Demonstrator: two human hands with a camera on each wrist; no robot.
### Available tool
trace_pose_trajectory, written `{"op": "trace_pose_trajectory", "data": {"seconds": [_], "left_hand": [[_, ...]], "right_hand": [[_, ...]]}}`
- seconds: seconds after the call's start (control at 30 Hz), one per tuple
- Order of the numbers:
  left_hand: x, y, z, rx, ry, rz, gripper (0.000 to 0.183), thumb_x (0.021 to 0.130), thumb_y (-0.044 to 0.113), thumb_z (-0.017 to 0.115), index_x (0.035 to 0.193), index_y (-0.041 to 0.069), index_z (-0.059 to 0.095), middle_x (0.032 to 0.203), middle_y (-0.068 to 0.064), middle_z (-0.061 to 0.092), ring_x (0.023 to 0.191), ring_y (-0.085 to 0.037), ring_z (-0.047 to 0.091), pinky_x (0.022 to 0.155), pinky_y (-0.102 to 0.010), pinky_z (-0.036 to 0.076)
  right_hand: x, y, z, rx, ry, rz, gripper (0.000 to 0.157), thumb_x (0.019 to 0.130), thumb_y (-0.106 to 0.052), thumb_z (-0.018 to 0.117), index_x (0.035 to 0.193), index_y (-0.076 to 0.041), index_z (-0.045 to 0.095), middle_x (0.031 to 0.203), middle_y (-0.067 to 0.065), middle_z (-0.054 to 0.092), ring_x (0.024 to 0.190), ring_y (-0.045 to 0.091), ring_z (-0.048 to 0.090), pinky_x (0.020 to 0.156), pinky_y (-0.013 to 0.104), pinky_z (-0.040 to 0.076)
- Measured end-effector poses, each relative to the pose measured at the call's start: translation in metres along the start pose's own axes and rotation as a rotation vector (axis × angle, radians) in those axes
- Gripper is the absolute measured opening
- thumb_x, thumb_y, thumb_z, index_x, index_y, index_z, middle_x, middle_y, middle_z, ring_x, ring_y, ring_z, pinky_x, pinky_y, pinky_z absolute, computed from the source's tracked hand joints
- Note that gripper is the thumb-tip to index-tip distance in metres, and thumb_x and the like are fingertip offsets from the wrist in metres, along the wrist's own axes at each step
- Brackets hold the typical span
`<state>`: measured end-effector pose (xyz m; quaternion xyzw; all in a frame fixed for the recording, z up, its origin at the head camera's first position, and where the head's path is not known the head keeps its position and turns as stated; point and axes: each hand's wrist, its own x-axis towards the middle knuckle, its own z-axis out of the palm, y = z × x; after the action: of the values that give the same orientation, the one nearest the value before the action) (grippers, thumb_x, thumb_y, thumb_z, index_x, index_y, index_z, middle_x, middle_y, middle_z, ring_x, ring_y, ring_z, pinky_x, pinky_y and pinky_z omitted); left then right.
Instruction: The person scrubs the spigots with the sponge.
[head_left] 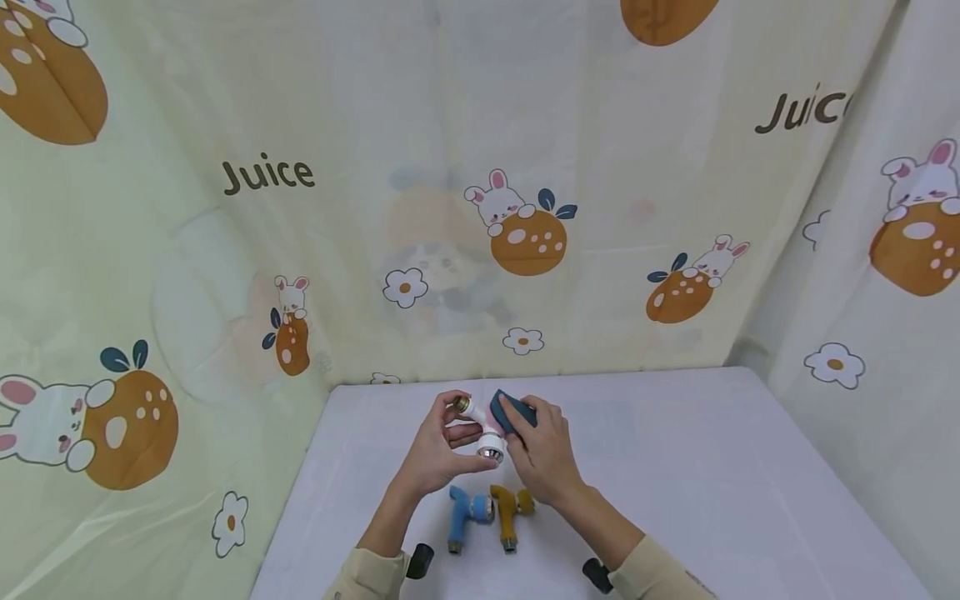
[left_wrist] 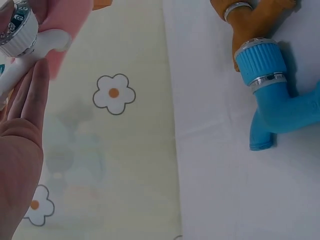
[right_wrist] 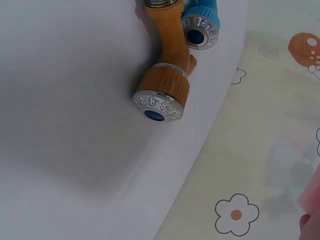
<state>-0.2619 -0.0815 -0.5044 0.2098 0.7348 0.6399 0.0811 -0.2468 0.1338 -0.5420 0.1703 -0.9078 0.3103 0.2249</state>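
My left hand [head_left: 438,446] [left_wrist: 22,140] holds a white plastic water tap [head_left: 491,443] [left_wrist: 22,65] above the table, between thumb and fingers. The tap's threaded brass end points up and left, its silver-faced knob down. A sponge, dark teal on one side [head_left: 512,412] and pink on the other [left_wrist: 67,25] [right_wrist: 311,197], is gripped by my right hand [head_left: 546,454]. Its pink face is against or very near the tap; exact contact is hidden. Only a fingertip of the right hand shows in the right wrist view.
On the white-covered table [head_left: 675,483], nearer to me, lie a blue tap [head_left: 461,517] [left_wrist: 280,107] [right_wrist: 202,17] and a mustard-brown tap [head_left: 507,517] [left_wrist: 250,22] [right_wrist: 172,40], side by side below my hands. A printed curtain [head_left: 360,250] hangs behind the table and along its sides.
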Motion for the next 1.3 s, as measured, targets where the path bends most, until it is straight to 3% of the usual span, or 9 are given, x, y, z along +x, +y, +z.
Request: {"op": "trace_pose_trajectory", "data": {"seconds": [0.37,0.5,0.67,0.77,0.87,0.97,1.13,1.3], "left_hand": [[0.001,0.001,0.002,0.007,0.004,0.021,0.098,0.072,0.01,0.096,0.147,0.018,0.034,0.144,-0.012,0.058,0.123,-0.026,0.068,0.102,-0.035,0.057],[0.002,0.001,0.001,-0.017,0.017,0.048,0.098,0.074,0.009,0.094,0.148,0.014,0.03,0.143,-0.013,0.057,0.123,-0.025,0.068,0.107,-0.041,0.053],[0.003,0.0,-0.003,-0.133,0.071,0.114,0.099,0.076,0.003,0.091,0.149,0.013,0.025,0.141,-0.022,0.051,0.122,-0.024,0.065,0.11,-0.036,0.051],[0.004,-0.001,-0.007,-0.25,0.12,0.133,0.105,0.075,-0.002,0.09,0.152,0.015,0.02,0.136,-0.019,0.051,0.119,-0.023,0.064,0.106,-0.029,0.053],[0.004,-0.001,-0.009,-0.346,0.155,0.13,0.107,0.075,-0.008,0.087,0.154,0.012,0.016,0.136,-0.013,0.049,0.117,-0.02,0.064,0.099,-0.026,0.056],[0.005,0.0,-0.009,-0.429,0.176,0.126,0.095,0.078,-0.015,0.08,0.149,0.006,0.02,0.139,-0.013,0.044,0.12,-0.017,0.065,0.095,-0.027,0.059],[0.005,0.002,-0.006,-0.472,0.172,0.117,0.07,0.085,-0.011,0.072,0.142,0.004,0.033,0.132,-0.012,0.045,0.114,-0.013,0.065,0.092,-0.024,0.059],[0.001,-0.001,-0.008,-0.395,0.063,0.04,0.055,0.095,0.006,0.069,0.146,-0.001,0.05,0.131,-0.005,0.055,0.111,-0.014,0.055,0.101,-0.025,0.052]], "right_hand": [[0.009,0.006,-0.004,-0.058,0.049,0.069,0.051,0.098,-0.022,0.053,0.149,-0.019,0.059,0.14,0.022,0.052,0.113,0.033,0.045,0.088,0.045,0.038],[0.014,0.007,-0.007,-0.06,0.061,0.083,0.05,0.098,-0.023,0.055,0.147,-0.018,0.06,0.139,0.023,0.053,0.11,0.033,0.045,0.085,0.044,0.038],[0.016,0.013,-0.008,-0.016,0.066,0.156,0.052,0.098,-0.021,0.055,0.15,-0.016,0.057,0.14,0.022,0.051,0.113,0.035,0.044,0.088,0.047,0.038],[0.013,0.015,-0.007,0.108,0.083,0.193,0.055,0.1,-0.019,0.055,0.155,-0.016,0.05,0.144,0.019,0.047,0.121,0.033,0.042,0.092,0.048,0.041],[0.008,0.011,-0.006,0.256,0.114,0.121,0.058,0.102,-0.018,0.055,0.159,-0.018,0.043,0.15,0.016,0.042,0.127,0.029,0.039,0.094,0.05,0.046],[0.003,0.003,-0.007,0.334,0.139,-0.051,0.062,0.099,-0.014,0.058,0.159,-0.016,0.043,0.153,0.015,0.04,0.131,0.027,0.038,0.096,0.047,0.049],[-0.004,-0.014,-0.008,0.321,0.184,-0.323,0.068,0.089,-0.011,0.061,0.155,-0.01,0.047,0.154,0.02,0.041,0.135,0.029,0.038,0.1,0.038,0.053],[-0.004,-0.023,-0.007,0.259,0.219,-0.393,0.065,0.091,-0.015,0.059,0.155,-0.009,0.048,0.154,0.021,0.042,0.135,0.03,0.038,0.099,0.039,0.055]]}}
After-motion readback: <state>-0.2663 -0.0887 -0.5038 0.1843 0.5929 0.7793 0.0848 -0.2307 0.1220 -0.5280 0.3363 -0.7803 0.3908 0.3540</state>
